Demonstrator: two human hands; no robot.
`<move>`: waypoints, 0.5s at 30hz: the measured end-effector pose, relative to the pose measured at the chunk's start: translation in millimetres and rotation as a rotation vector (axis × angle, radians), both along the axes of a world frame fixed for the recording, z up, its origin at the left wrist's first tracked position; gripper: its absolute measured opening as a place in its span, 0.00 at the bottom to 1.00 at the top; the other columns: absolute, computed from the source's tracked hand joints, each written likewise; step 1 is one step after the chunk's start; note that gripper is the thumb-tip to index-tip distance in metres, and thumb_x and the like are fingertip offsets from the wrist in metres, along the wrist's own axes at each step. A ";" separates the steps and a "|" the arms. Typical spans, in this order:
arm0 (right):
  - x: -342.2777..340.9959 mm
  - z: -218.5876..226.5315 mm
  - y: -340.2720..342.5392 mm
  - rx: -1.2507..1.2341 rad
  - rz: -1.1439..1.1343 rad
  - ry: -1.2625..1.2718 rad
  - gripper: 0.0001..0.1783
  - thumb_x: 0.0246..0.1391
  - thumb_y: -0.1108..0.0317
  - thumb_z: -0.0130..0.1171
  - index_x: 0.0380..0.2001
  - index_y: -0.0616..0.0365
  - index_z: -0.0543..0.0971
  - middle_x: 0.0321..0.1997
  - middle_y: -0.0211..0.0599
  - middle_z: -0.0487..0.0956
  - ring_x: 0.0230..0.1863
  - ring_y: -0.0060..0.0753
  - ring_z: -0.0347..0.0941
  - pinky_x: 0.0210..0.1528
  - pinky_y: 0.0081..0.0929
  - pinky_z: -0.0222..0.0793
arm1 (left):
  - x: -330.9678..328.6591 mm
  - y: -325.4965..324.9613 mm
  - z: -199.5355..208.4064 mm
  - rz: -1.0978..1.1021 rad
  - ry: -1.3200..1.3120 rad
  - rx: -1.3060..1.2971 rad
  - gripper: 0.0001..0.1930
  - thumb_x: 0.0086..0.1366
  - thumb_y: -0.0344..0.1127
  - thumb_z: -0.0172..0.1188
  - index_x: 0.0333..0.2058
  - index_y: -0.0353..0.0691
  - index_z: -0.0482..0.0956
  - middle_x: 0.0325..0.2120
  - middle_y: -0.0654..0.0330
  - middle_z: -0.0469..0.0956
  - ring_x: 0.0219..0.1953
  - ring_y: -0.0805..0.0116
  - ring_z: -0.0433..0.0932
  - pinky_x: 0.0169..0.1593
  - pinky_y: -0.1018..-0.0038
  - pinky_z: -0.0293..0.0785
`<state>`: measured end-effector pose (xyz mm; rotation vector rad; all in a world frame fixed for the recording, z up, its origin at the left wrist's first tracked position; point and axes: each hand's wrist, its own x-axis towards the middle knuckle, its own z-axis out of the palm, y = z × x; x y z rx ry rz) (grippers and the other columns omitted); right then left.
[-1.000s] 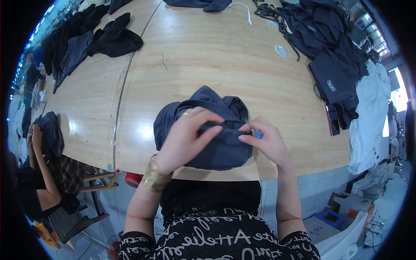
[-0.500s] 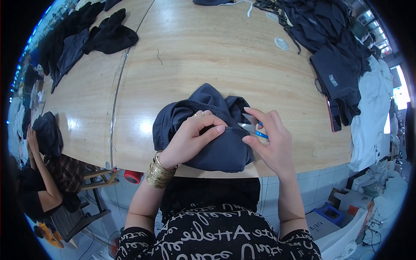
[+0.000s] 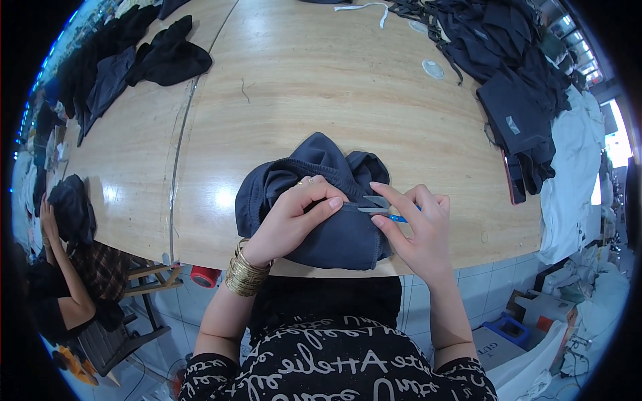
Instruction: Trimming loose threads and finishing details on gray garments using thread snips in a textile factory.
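A dark navy garment (image 3: 334, 242) lies bunched at the table's near edge, with a stitched seam running across it. My left hand (image 3: 292, 217) rests on the garment and pinches the cloth at the seam between thumb and forefinger. Gold bangles circle that wrist. In my right hand (image 3: 424, 230) are thread snips (image 3: 396, 218) with a blue handle, held between thumb and fingers. Their two metal blades stand apart and point left over the seam, close to my left fingertips. Part of the handle is hidden in my palm.
Piled dark garments (image 3: 518, 107) and a phone (image 3: 514, 176) lie to the right, beside white cloth (image 3: 575, 180). Black garments (image 3: 170, 57) are at the far left. A co-worker's arm (image 3: 70, 281) handles dark cloth at the left edge. Loose thread (image 3: 245, 91) lies on the table (image 3: 321, 80).
The snips have moved left and slightly down, bringing the blades over the seam near my left fingertips. Their tips now point more directly left. My left hand still pinches the cloth.
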<state>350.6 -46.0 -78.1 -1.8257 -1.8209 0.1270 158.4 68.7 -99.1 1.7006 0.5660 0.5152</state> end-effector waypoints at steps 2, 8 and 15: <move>-0.6 -0.1 -0.4 -0.002 -0.002 0.011 0.22 0.47 0.56 0.63 0.48 0.42 0.78 0.24 0.25 0.65 0.29 0.24 0.64 0.38 0.29 0.48 | -0.2 -0.4 0.2 0.001 -0.001 -0.021 0.10 0.67 0.35 0.52 0.35 0.35 0.78 0.27 0.63 0.72 0.34 0.72 0.67 0.43 0.76 0.62; -6.6 0.3 -0.7 -0.049 0.000 0.133 0.21 0.48 0.59 0.62 0.49 0.43 0.78 0.24 0.26 0.65 0.29 0.24 0.64 0.37 0.27 0.49 | 0.3 -1.8 -1.8 0.010 -0.008 -0.039 0.10 0.67 0.35 0.52 0.36 0.34 0.78 0.27 0.64 0.72 0.34 0.73 0.67 0.44 0.77 0.62; -15.6 2.7 -7.8 -0.154 -0.072 0.376 0.21 0.49 0.65 0.62 0.49 0.49 0.77 0.24 0.29 0.64 0.26 0.25 0.62 0.32 0.24 0.57 | 0.0 -2.8 -0.7 0.019 -0.001 -0.081 0.09 0.66 0.34 0.53 0.36 0.34 0.78 0.28 0.64 0.72 0.35 0.74 0.67 0.45 0.78 0.62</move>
